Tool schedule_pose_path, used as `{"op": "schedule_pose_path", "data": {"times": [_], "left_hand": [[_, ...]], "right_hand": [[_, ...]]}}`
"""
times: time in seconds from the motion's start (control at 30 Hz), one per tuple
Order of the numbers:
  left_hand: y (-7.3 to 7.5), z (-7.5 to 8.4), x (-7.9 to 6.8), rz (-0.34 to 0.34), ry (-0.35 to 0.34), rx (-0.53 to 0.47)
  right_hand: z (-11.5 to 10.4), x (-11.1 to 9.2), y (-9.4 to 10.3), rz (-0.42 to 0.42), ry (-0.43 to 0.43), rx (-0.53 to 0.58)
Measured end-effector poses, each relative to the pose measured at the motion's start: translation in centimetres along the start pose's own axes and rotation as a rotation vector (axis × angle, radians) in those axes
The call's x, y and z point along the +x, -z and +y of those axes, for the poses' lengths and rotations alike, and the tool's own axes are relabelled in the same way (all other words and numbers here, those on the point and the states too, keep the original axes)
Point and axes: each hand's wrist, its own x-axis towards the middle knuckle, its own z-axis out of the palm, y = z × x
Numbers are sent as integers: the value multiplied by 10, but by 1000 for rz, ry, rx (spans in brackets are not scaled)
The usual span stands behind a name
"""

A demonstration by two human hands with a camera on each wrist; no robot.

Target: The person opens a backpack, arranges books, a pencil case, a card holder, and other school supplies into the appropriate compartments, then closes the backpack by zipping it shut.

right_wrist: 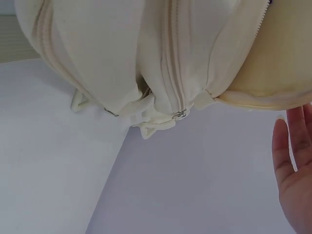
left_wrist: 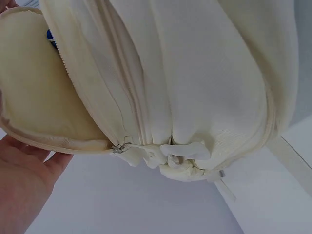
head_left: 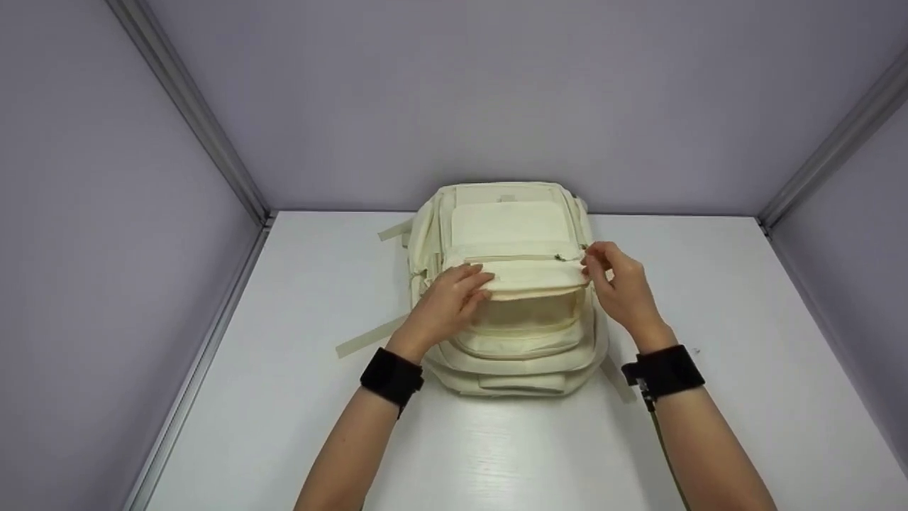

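Observation:
A cream backpack [head_left: 514, 348] lies on the white table, its front pocket unzipped and gaping. The pocket flap [head_left: 539, 275] is folded up toward the far end, baring a yellowish lining [left_wrist: 41, 83]. My left hand [head_left: 445, 305] grips the flap's left edge, fingers on its outer face and thumb low at the rim. At the opposite edge is my right hand [head_left: 624, 287], fingertips touching the flap's side; in the right wrist view its thumb [right_wrist: 281, 146] stands apart from the fingers. A small blue item [left_wrist: 50, 37] shows inside the pocket in the left wrist view.
A strap [head_left: 372, 337] trails left from the backpack across the table [head_left: 298, 426]. Another strap [head_left: 618, 380] lies at its lower right. Grey-lilac walls [head_left: 496, 92] enclose the table behind and at both sides. Each wrist wears a black band [head_left: 392, 377].

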Motion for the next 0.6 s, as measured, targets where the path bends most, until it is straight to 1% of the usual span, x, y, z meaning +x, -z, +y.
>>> {"op": "schedule_pose_path", "data": {"times": [0.07,0.17,0.23,0.3,0.43,0.53,0.6], "left_hand": [[-1,0,-4,-40,5,16],[-4,-2,-10,-89,22,35],[-8,-3,-14,-103,26,54],[-11,-4,-17,-108,26,67],[-14,-5,-20,-98,8,71],[-12,-9,-22,-66,-1,6],[-11,-14,-21,-27,15,-70]], "right_hand": [[1,-4,-1,-52,-3,-7],[2,-10,-4,-122,26,-18],[4,-13,-7,-166,37,-13],[5,-17,-9,-212,27,-19],[5,-23,-11,-314,-50,-42],[5,-26,-11,-377,-103,-70],[5,-27,-11,-408,-124,-85]]}}
